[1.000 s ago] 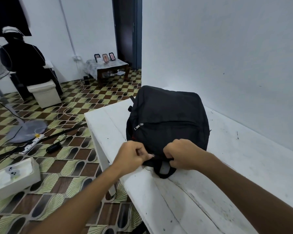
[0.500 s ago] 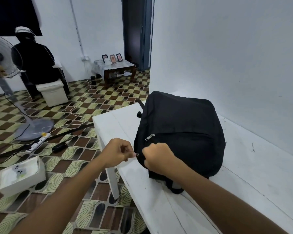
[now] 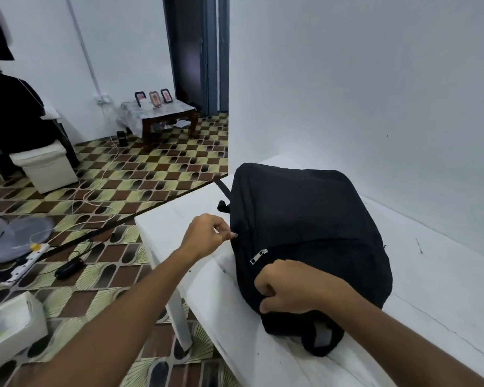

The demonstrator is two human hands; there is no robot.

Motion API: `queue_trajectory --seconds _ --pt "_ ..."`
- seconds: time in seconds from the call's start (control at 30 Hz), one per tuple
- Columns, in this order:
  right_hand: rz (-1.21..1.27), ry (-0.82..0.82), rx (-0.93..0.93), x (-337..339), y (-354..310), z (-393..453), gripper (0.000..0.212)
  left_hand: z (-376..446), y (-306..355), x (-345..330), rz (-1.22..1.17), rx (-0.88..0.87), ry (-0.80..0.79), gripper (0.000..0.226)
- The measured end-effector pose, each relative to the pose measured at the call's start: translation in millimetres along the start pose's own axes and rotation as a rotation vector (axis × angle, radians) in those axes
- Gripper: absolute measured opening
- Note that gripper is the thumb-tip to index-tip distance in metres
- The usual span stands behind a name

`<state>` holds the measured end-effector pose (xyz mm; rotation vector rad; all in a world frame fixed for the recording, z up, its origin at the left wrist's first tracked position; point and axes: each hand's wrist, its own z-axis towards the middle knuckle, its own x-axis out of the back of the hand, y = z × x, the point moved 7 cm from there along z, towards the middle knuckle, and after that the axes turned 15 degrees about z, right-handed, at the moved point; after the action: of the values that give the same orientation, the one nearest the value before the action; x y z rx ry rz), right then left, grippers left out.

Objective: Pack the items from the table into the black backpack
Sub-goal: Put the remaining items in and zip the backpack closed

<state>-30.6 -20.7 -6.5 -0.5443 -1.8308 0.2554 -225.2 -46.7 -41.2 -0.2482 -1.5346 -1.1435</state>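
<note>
The black backpack (image 3: 310,233) lies flat on the white table (image 3: 430,303). The left hand (image 3: 207,237) pinches the zip pull at its side to slide it, while the right hand (image 3: 288,287) grips the bag's near end so it stays put

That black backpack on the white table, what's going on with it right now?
A person is working the zipper on the black backpack, which lies flat on the white table. The left hand pinches something small, apparently a zipper pull, at the bag's left side edge. The right hand grips the fabric near the carry handle to steady it. No loose items show on the table.
</note>
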Motion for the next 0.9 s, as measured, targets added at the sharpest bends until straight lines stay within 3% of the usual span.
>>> queue_trajectory --seconds 0.07,0.17,0.27,0.37,0.43,0.5,0.6,0.73,0.8,0.9 --pt "0.153 -0.029 -0.070 2.0 11.4 -8.4 0.021 -2.1 7.7 -0.9 0.024 -0.055 0.002 0.020" --pt "0.243 -0.006 -0.189 13.1 41.2 -33.0 0.024 -30.6 42.1 6.3 0.053 -0.343 0.022 0.045" --pt "-0.087 0.042 -0.271 24.4 61.6 -62.2 0.043 -87.2 94.1 7.9 0.086 -0.698 0.140 0.039" --pt "-0.339 0.031 -0.443 9.6 79.9 -79.5 0.076 -133.1 127.2 -35.3 0.359 -0.913 0.066 0.053" --pt "-0.455 0.203 -0.434 -0.9 90.1 -84.0 0.086 -141.0 125.4 -65.0 0.553 -0.869 0.061 0.062" --pt "-0.494 0.400 -0.284 -5.6 91.2 -84.9 0.073 -137.2 119.3 -74.4 0.573 -0.800 0.082 0.053" --pt "-0.487 0.253 -0.202 -17.5 95.4 -87.3 0.043 -133.2 133.8 -65.3 0.488 -0.803 0.150 0.024" --pt "-0.459 0.356 -0.082 5.5 85.4 -100.3 0.039 -117.0 155.9 -26.3 0.364 -0.760 0.227 0.023" --pt "-0.295 0.532 -0.020 46.6 81.2 -113.0 0.028 -103.6 171.1 5.0 0.305 -0.755 0.257 0.024" --pt "0.035 0.602 -0.037 112.8 69.6 -130.2 0.021 -79.9 196.1 63.7 0.230 -0.730 0.333 0.024"
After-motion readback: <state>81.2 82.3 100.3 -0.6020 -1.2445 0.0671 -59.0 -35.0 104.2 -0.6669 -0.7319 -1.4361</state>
